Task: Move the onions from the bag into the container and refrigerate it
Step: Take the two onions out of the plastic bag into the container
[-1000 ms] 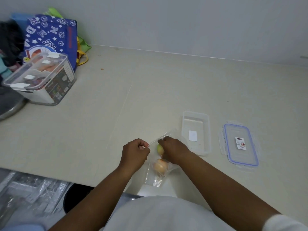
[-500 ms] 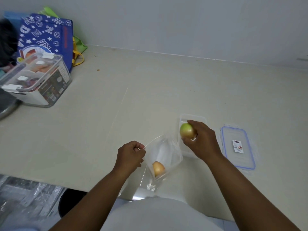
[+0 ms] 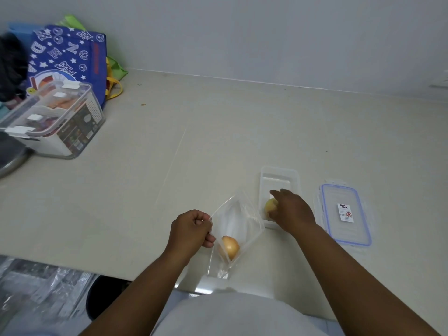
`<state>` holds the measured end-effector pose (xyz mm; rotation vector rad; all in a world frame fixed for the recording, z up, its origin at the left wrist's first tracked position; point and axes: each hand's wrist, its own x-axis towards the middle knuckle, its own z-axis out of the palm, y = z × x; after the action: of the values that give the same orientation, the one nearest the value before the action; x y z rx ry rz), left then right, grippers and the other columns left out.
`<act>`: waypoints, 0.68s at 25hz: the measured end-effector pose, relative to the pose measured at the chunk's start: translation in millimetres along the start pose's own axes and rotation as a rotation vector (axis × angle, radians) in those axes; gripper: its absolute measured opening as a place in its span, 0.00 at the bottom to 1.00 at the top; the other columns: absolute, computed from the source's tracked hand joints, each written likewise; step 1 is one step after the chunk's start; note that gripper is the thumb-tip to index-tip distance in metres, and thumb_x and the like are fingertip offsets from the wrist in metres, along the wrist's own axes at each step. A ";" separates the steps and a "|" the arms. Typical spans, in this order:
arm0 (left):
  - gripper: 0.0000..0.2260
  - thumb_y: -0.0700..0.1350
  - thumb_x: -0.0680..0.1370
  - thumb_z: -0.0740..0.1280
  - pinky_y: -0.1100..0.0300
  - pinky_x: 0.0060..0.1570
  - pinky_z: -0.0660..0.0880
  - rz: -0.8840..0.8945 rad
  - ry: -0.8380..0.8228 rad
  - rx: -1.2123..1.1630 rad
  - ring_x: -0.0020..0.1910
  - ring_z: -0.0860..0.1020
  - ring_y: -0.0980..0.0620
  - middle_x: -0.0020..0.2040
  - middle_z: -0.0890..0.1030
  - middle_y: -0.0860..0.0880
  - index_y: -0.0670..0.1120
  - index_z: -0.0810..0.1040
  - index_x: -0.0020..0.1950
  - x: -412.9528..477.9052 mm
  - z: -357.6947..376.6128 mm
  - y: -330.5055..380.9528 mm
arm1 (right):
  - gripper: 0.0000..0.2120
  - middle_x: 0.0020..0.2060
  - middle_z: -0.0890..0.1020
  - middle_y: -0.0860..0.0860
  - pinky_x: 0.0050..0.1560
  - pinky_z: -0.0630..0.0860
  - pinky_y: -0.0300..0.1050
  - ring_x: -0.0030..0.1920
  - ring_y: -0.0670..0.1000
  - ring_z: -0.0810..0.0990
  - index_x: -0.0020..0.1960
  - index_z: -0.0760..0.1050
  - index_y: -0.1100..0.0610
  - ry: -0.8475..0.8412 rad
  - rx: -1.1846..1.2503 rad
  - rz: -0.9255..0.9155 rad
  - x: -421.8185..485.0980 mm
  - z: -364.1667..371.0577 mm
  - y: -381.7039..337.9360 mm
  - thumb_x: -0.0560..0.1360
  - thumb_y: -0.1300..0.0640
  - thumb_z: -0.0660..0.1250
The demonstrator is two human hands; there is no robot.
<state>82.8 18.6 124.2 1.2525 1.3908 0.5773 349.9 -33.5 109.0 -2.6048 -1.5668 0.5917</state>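
Note:
A clear plastic bag (image 3: 238, 223) lies near the counter's front edge with one orange-brown onion (image 3: 229, 247) inside. My left hand (image 3: 191, 230) pinches the bag's left rim and holds its mouth open. My right hand (image 3: 291, 210) reaches into the near end of the clear rectangular container (image 3: 278, 177), fingers around a pale yellow-green onion (image 3: 271, 205) low inside it. The container's blue-rimmed lid (image 3: 344, 214) lies flat to its right.
A lidded storage box (image 3: 53, 122) with food stands at the far left, a blue printed tote bag (image 3: 70, 59) behind it. A dark pan edge (image 3: 9, 158) shows at the left border. The counter (image 3: 218, 117) ends just below the bag.
My right hand took the pale onion out of the bag, carried it right and lowered it into the container. My left hand kept hold of the bag's rim.

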 end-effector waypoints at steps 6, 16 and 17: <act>0.05 0.36 0.72 0.66 0.55 0.30 0.81 -0.008 0.002 -0.011 0.29 0.84 0.44 0.29 0.82 0.44 0.42 0.81 0.41 -4.8 -1.6 -5.7 | 0.10 0.47 0.85 0.48 0.49 0.78 0.43 0.47 0.49 0.83 0.54 0.82 0.52 0.302 0.315 -0.640 -61.7 -23.4 -65.7 0.73 0.54 0.70; 0.04 0.38 0.73 0.66 0.51 0.35 0.83 0.006 -0.025 0.019 0.30 0.84 0.43 0.27 0.82 0.47 0.44 0.81 0.42 -13.7 -4.4 -14.6 | 0.12 0.54 0.80 0.54 0.48 0.78 0.49 0.52 0.56 0.79 0.57 0.77 0.54 -0.417 -0.262 -0.426 -32.8 41.8 -101.7 0.74 0.57 0.65; 0.05 0.38 0.73 0.66 0.51 0.35 0.83 0.006 -0.025 0.018 0.30 0.84 0.42 0.27 0.82 0.47 0.44 0.81 0.41 -14.1 -4.5 -15.5 | 0.12 0.53 0.80 0.54 0.47 0.76 0.49 0.52 0.56 0.79 0.57 0.77 0.54 -0.421 -0.253 -0.437 -32.3 43.8 -99.5 0.73 0.58 0.65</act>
<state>70.5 2.4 117.3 1.2741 1.3749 0.5529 237.6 -19.6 101.1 -2.2603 -2.3893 0.9973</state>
